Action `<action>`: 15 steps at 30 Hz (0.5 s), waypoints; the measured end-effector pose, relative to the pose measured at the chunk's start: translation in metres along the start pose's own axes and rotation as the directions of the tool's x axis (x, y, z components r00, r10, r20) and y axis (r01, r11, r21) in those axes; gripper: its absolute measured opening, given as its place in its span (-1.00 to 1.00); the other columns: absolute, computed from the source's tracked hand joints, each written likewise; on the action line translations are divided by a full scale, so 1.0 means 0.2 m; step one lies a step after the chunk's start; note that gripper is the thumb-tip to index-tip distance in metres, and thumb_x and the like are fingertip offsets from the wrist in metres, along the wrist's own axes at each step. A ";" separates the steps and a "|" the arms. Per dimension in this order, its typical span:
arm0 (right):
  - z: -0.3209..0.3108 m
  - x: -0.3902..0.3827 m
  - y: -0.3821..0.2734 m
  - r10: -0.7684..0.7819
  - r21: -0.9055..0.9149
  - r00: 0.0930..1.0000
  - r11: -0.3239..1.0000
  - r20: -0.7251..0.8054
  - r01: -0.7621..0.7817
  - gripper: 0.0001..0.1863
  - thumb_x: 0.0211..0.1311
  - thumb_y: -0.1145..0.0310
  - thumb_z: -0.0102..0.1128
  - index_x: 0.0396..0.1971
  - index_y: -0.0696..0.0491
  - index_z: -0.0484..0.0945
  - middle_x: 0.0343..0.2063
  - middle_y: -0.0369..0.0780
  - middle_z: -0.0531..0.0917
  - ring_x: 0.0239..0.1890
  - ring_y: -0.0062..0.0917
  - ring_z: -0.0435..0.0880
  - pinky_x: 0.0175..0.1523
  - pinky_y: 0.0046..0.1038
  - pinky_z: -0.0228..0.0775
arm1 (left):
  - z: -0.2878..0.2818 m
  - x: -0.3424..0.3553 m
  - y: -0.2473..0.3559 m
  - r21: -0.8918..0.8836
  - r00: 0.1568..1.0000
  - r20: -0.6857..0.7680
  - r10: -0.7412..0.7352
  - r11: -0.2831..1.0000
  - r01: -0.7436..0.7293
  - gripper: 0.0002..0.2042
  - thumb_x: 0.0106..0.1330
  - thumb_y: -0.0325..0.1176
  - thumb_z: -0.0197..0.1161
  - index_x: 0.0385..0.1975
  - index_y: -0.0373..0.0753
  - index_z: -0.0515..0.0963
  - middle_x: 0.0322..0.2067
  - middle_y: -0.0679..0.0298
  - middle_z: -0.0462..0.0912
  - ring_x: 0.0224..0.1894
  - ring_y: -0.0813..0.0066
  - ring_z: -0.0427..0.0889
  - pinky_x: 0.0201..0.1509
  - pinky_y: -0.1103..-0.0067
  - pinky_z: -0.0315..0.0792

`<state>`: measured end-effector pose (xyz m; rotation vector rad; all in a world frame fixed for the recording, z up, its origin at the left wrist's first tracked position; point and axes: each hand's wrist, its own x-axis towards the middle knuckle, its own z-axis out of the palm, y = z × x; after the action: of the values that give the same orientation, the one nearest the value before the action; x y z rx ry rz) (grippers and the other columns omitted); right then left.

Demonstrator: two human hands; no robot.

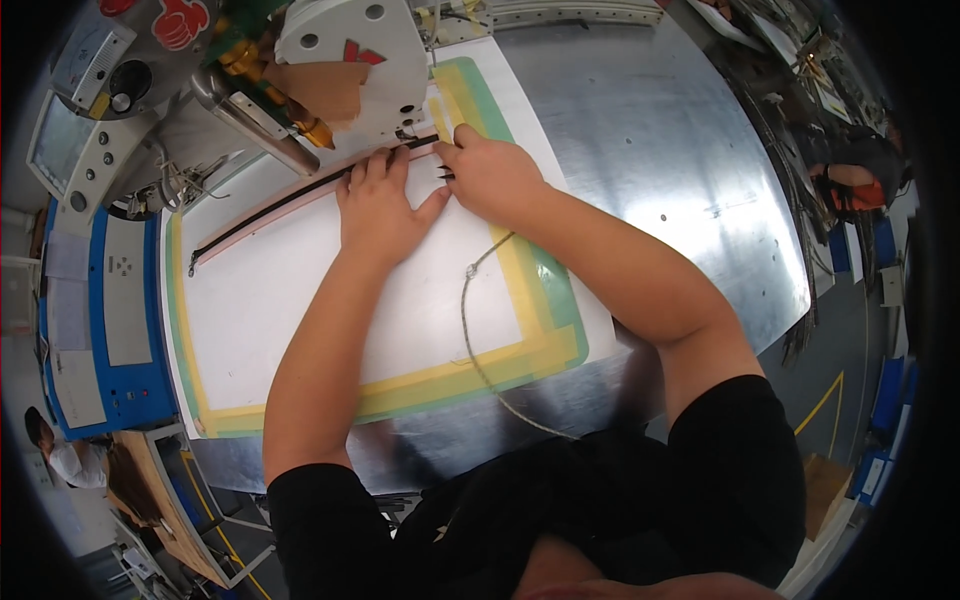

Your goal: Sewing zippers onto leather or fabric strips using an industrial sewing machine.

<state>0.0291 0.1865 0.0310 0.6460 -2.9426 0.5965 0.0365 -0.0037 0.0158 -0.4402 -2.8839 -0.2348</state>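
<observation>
A long black zipper-like strip (290,203) with a pinkish edging lies bowed across the white taped board (280,310). A small dark metal piece hangs at its left end. My left hand (380,205) rests on the board with spread fingers, their tips pressing on the strip near its right part. Beside it, my right hand (490,175) is closed, its thumb and forefinger at the strip's right end. Two dark pointed tips of a small tool (446,172) stick out of this hand; the rest is hidden in the palm.
A knotted cord (466,320) runs from under my right forearm to the board's near edge. Above the strip stands a machine head (345,60) with a metal tube (255,120). A control panel (65,150) and blue cabinet (120,290) are left; a metal tabletop (680,200) extends right.
</observation>
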 end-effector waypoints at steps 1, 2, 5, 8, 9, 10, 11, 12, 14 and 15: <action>0.01 0.00 0.00 0.001 -0.001 1.000 1.000 0.003 -0.001 -0.61 0.30 0.36 0.27 0.11 0.13 0.60 -0.02 -0.09 0.58 -0.10 -0.18 0.76 -0.03 -0.19 0.65 | -0.01 0.00 0.00 0.004 1.000 0.006 -0.011 1.000 0.011 -0.22 0.28 0.22 0.33 0.39 -0.20 0.46 0.38 0.10 0.44 0.42 0.08 0.37 0.50 0.03 0.13; 0.01 0.00 -0.01 -0.005 0.002 1.000 1.000 0.005 0.005 -0.60 0.30 0.36 0.27 0.12 0.12 0.60 -0.02 -0.08 0.58 -0.10 -0.17 0.76 -0.03 -0.19 0.65 | -0.01 0.00 -0.01 0.001 1.000 0.007 -0.012 1.000 0.012 -0.22 0.28 0.22 0.33 0.39 -0.20 0.46 0.38 0.10 0.44 0.42 0.08 0.37 0.50 0.03 0.13; 0.01 0.02 -0.01 -0.013 -0.009 1.000 1.000 0.028 0.013 -0.57 0.30 0.37 0.26 0.16 0.10 0.58 -0.01 -0.08 0.57 -0.10 -0.17 0.76 -0.03 -0.19 0.65 | -0.01 0.00 -0.02 0.001 1.000 0.004 -0.001 1.000 0.001 -0.22 0.28 0.21 0.32 0.39 -0.19 0.45 0.38 0.10 0.44 0.41 0.09 0.37 0.49 0.02 0.13; 0.00 0.03 -0.04 -0.002 -0.025 0.998 1.000 0.066 0.004 -0.53 0.30 0.37 0.25 0.21 0.08 0.55 0.00 -0.08 0.57 -0.09 -0.17 0.76 -0.03 -0.19 0.65 | 0.00 -0.01 -0.04 0.014 1.000 -0.015 -0.007 1.000 0.007 -0.24 0.28 0.20 0.33 0.39 -0.18 0.46 0.37 0.11 0.45 0.40 0.09 0.38 0.49 0.02 0.13; -0.01 0.04 -0.05 0.008 -0.030 0.997 1.000 0.079 -0.006 -0.51 0.30 0.37 0.25 0.24 0.08 0.53 0.00 -0.08 0.57 -0.08 -0.17 0.76 -0.03 -0.19 0.65 | 0.00 -0.01 -0.04 -0.005 1.000 -0.022 0.002 1.000 -0.002 -0.24 0.28 0.19 0.33 0.38 -0.18 0.46 0.37 0.11 0.45 0.40 0.09 0.38 0.49 0.01 0.14; 0.00 0.05 -0.05 0.003 -0.033 0.997 0.999 0.080 0.000 -0.51 0.30 0.37 0.25 0.24 0.08 0.53 0.00 -0.08 0.57 -0.08 -0.17 0.76 -0.03 -0.19 0.65 | 0.01 -0.01 -0.05 -0.025 0.999 -0.030 0.011 1.000 -0.012 -0.25 0.27 0.18 0.33 0.38 -0.18 0.46 0.37 0.11 0.45 0.40 0.09 0.38 0.49 0.01 0.14; 0.03 0.06 -0.04 -0.009 -0.059 0.997 0.998 0.072 0.013 -0.47 0.29 0.31 0.30 0.26 0.04 0.51 -0.02 -0.10 0.58 -0.10 -0.18 0.76 -0.05 -0.20 0.65 | 0.00 -0.01 -0.05 -0.026 0.999 -0.035 0.006 1.000 -0.007 -0.25 0.27 0.18 0.33 0.38 -0.18 0.46 0.37 0.11 0.45 0.40 0.09 0.38 0.49 0.01 0.14; 0.03 0.06 -0.04 -0.021 -0.087 0.998 0.996 0.065 0.027 -0.42 0.28 0.25 0.36 0.29 0.01 0.49 -0.05 -0.12 0.58 -0.12 -0.20 0.76 -0.07 -0.21 0.65 | 0.00 -0.01 -0.06 -0.032 0.999 -0.041 0.010 0.999 -0.011 -0.25 0.27 0.17 0.34 0.37 -0.17 0.47 0.36 0.12 0.45 0.39 0.09 0.39 0.50 0.03 0.14; 0.02 0.06 -0.05 -0.028 -0.074 0.997 0.997 0.076 0.033 -0.48 0.30 0.32 0.27 0.27 0.04 0.50 -0.03 -0.10 0.59 -0.10 -0.17 0.76 -0.04 -0.20 0.65 | 0.00 -0.03 -0.07 -0.040 0.999 -0.054 0.008 0.999 -0.010 -0.26 0.27 0.17 0.34 0.36 -0.17 0.47 0.36 0.12 0.45 0.38 0.08 0.40 0.50 0.04 0.15; 0.01 0.06 -0.05 -0.027 -0.058 0.996 0.998 0.085 0.032 -0.52 0.32 0.40 0.19 0.24 0.08 0.52 -0.01 -0.08 0.60 -0.07 -0.15 0.76 -0.01 -0.19 0.65 | -0.01 -0.03 -0.07 -0.056 0.999 -0.038 0.012 0.998 -0.014 -0.27 0.28 0.16 0.34 0.35 -0.17 0.48 0.36 0.12 0.46 0.38 0.08 0.41 0.50 0.05 0.15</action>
<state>0.0229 0.1723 0.0346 0.7248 -3.0095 0.4896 0.0377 -0.0198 0.0150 -0.4594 -2.8421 -0.3195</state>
